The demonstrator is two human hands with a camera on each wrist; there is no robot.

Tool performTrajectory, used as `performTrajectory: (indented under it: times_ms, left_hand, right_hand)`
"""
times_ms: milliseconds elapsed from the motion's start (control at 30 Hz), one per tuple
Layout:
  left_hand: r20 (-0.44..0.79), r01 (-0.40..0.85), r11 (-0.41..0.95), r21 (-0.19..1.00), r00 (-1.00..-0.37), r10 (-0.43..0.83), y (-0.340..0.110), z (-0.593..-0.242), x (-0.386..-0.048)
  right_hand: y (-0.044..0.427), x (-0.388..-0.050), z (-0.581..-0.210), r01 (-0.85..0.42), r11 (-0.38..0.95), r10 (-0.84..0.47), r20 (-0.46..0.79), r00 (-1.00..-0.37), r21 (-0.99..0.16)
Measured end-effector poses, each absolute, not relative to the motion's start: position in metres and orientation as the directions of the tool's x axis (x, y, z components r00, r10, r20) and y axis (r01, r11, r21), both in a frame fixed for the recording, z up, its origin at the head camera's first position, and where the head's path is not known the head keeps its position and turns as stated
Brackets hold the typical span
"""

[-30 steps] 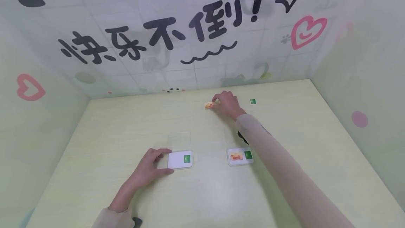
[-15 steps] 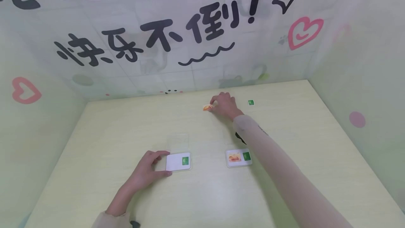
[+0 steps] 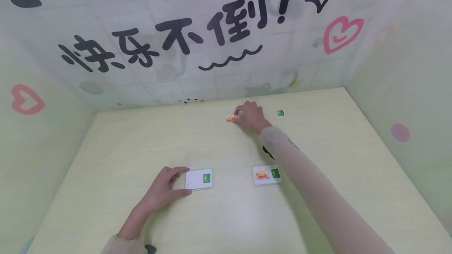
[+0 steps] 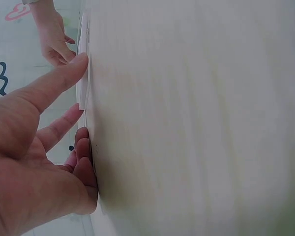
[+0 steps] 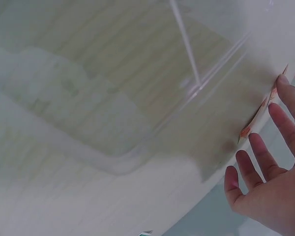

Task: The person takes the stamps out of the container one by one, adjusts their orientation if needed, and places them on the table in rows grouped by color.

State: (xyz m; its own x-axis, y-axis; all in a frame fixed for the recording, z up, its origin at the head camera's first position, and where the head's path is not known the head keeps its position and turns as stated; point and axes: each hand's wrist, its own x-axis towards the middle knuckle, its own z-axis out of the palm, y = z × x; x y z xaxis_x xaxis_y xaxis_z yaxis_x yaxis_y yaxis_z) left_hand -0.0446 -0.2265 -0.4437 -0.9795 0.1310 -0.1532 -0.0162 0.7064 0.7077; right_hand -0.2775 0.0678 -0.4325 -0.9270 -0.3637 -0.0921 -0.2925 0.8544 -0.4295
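My left hand holds a flat white rectangular piece by its near and far edges, thumb on the near side. A small green square picture lies on its right part. Farther back, my right hand pinches a small orange-and-white printed paper piece between thumb and finger, at the table surface. In the right wrist view that paper looks bent, with my fingers at its edge. A second white rectangular piece, in front of the right forearm, bears an orange picture and a green one.
A loose green square lies at the back right of the pale wooden table. A clear plastic sheet or lid lies behind the left white piece; clear plastic also fills the right wrist view. Printed walls enclose the table.
The head view shifts slightly. Both hands keep their places, the left on the white piece and the right on the orange paper.
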Motion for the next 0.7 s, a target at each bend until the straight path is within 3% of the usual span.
performTrajectory:
  times_ms: [700]
  left_hand:
    - [-0.152,-0.027,0.699,0.714,-0.981,0.118,-0.2216,-0.4462,-0.0500]
  right_hand:
    - [0.0760,-0.2814,-0.4295,-0.326,0.838,-0.396,-0.075,-0.915,-0.437]
